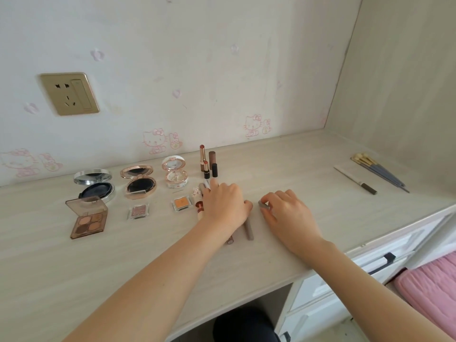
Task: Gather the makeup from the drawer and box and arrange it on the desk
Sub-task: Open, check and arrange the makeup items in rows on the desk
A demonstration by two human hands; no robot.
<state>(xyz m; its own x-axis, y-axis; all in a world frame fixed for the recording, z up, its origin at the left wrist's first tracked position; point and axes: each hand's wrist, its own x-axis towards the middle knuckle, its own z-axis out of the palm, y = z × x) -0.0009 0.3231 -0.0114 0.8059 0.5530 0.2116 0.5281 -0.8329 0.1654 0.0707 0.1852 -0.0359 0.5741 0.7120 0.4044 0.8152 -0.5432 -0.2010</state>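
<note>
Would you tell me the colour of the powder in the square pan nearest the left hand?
Orange; the square pan shows best in the head view.

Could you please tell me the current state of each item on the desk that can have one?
Silver compact, open.
Gold compact, open.
White compact, open.
Brown palette, open.
Tall lipstick, uncapped, upright.
Short lipstick, uncapped, upright.
Grey tube, lying flat.
Right hand, fingers pinch small grey piece.
Left hand, rests over tubes; grip hidden.
</note>
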